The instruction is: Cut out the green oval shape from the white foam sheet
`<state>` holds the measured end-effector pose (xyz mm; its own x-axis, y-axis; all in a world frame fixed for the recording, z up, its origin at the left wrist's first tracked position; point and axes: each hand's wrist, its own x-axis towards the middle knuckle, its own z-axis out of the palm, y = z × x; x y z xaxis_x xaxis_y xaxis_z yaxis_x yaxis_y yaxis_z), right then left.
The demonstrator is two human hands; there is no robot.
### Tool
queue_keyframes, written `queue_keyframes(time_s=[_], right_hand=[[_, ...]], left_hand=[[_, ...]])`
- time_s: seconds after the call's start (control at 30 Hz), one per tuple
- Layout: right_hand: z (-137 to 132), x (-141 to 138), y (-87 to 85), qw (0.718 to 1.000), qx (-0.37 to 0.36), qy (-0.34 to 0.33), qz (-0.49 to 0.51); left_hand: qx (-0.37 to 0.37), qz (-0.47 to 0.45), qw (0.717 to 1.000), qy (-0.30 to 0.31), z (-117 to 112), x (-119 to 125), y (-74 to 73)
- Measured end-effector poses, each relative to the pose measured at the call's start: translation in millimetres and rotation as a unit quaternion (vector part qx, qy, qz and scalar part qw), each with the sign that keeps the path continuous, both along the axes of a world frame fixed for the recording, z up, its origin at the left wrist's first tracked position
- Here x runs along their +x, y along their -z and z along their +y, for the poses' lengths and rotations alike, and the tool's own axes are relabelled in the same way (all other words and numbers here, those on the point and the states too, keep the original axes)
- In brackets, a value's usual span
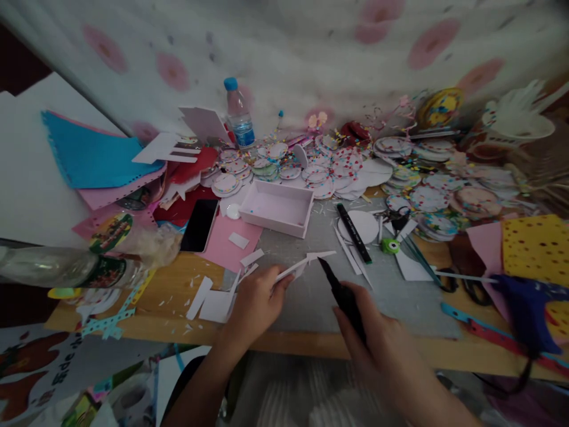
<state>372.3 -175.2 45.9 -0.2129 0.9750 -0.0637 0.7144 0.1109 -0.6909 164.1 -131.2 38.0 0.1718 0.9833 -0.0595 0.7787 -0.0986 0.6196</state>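
Near the front of the grey cutting mat [400, 308], my left hand [260, 299] pinches a narrow piece of white foam board [293, 270] between thumb and fingers. My right hand [373, 332] is wrapped round a black utility knife [344, 296]. The dark blade points up and left, its tip close to the far end of the white piece; whether they touch I cannot tell. Beyond both hands stands a shallow white open box [280, 204]. White offcuts [217, 305] lie left of my left hand.
A black marker [354, 233] lies across a white disc. Behind are many decorated paper circles [340, 169] and a water bottle [240, 115]. A phone [200, 225] lies on the left. Scissors [471, 287] and a blue glue gun [527, 308] are at the right.
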Motion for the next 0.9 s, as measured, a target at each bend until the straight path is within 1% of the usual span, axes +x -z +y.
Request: queue_keyframes(time_s=[0.07, 0.13, 0.23, 0.33, 0.47, 0.57, 0.7, 0.9], right_hand=[[8, -5, -2.3, 0.998, 0.015, -0.039, -0.042], [15, -10, -4.5, 0.994, 0.016, -0.070, -0.080], [21, -15, -6.6, 0.987, 0.009, -0.093, -0.128], [22, -16, -7.7, 0.983, 0.011, -0.102, -0.149], [22, -16, -9.8, 0.982, 0.004, -0.108, -0.152], [23, -17, -10.3, 0.980, 0.012, -0.117, -0.160], [25, -19, -8.8, 0.973, 0.016, -0.125, -0.195], [23, -22, -10.7, 0.968, -0.021, -0.120, -0.220]], left_hand=[[0.007, 0.002, 1.000, 0.000, -1, 1, 1.7], [0.007, 0.004, 1.000, 0.003, -1, 2, 0.9], [0.011, -0.003, 1.000, 0.010, -1, 3, -1.5], [0.015, -0.004, 1.000, 0.011, 0, 3, -2.4], [0.017, -0.003, 1.000, 0.015, 0, 2, -1.9], [0.019, -0.015, 0.999, 0.023, 0, 2, -1.6], [0.022, -0.021, 0.999, 0.031, 0, 3, -1.6], [0.027, -0.014, 0.999, 0.036, 0, 2, 0.6]])
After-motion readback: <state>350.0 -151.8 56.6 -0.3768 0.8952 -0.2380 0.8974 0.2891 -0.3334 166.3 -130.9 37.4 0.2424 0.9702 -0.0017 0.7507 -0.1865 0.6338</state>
